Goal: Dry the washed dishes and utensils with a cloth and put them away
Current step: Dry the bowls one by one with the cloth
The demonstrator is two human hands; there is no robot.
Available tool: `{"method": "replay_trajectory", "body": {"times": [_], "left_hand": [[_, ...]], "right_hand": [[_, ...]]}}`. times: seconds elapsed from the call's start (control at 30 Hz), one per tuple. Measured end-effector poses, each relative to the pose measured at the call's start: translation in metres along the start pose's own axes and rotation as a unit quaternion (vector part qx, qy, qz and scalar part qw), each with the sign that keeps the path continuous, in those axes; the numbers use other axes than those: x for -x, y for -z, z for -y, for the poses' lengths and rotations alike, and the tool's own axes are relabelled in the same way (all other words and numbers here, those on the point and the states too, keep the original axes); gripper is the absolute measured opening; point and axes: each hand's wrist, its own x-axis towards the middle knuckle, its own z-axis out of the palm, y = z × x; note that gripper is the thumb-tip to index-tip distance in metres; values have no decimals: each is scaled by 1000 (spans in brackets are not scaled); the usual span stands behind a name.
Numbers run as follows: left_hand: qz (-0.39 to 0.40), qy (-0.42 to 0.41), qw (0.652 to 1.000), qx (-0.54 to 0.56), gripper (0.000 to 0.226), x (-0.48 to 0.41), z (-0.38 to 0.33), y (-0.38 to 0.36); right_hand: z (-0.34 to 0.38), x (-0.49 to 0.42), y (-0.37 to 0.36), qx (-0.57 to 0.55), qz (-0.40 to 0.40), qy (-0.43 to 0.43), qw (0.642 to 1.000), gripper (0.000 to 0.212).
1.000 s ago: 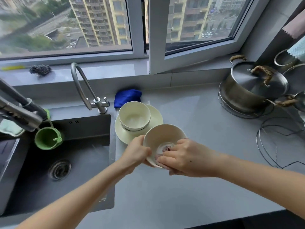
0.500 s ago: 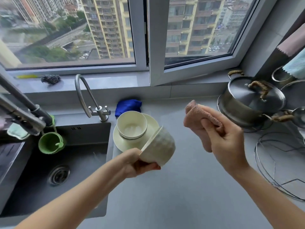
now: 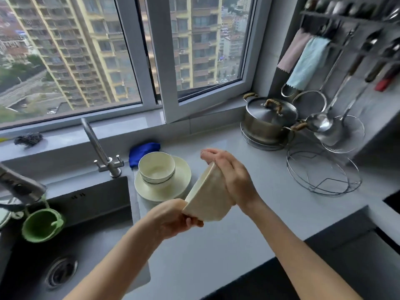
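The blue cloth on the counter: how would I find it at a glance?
Start at the small tap behind the sink. Right of it stands a cream bowl on plates. The blue cloth lies bunched behind them, the only deep blue thing there.

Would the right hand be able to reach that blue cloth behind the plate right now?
Probably, but not freely: the right hand is pressed against the held bowl, and the stacked bowl and plate stand before the blue cloth.

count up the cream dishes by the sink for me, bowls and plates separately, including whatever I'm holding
Bowls: 2, the held bowl and the bowl on the plates.
Plates: a stack; its count cannot be told from here.
Total: 2 bowls plus the plate stack.
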Motion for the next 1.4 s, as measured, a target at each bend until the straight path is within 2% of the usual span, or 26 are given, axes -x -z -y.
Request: {"method": "replay_trajectory", "body": {"times": [0.03,0.13,0.23,0.37,0.47,0.53,0.63,0.73,0.83,0.87,0.93,1.0,1.07,1.13,1.2,1.27,1.33,1.4], "left_hand": [[1,-14,1000,-15,35,5,4,0],[-3,-59,997,-45,34,16,18,-9],[-23,-117,992,-40,13,25,34,-31],[-94,-247,964,-22,10,36,55,-69],[-177,-363,909,-101,18,36,74,-89],[-209,-421,865,-176,10,41,87,-103],[-221,-500,800,-246,3,56,106,-134],[-182,-533,777,-282,21,76,132,-178],[-145,-517,772,-342,6,94,166,-230],[-138,-494,780,-359,9,97,178,-246],[-110,-428,819,-367,10,105,206,-279],[-47,-350,867,-351,14,117,240,-314],[33,-285,907,-307,18,133,282,-352],[94,-246,924,-277,18,148,324,-391],[121,-243,921,-281,16,161,360,-429],[148,-257,902,-314,20,177,391,-464],[186,-255,887,-338,20,193,419,-500],[220,-251,871,-360,17,205,447,-533]], "right_hand": [[6,8,4,-62,6,-74,995,32],[20,37,12,-155,3,-235,960,44],[29,75,9,-221,-73,-330,915,55],[41,117,6,-210,-233,-333,889,45],[49,145,20,-251,-306,-344,851,33],[51,168,34,-266,-334,-354,832,32],[56,211,60,-275,-366,-344,820,32],[65,266,91,-259,-394,-321,821,29],[69,337,129,-225,-428,-285,828,27],[72,366,145,-204,-439,-274,831,26],[80,428,182,-158,-444,-251,846,26],[85,493,222,-100,-437,-234,863,26],[82,559,256,20,-428,-263,865,31],[74,620,284,142,-396,-301,856,42],[66,669,301,187,-375,-339,843,47],[59,707,315,186,-368,-365,835,51],[51,740,328,133,-373,-358,846,65],[44,773,340,53,-414,-331,846,73]]}}
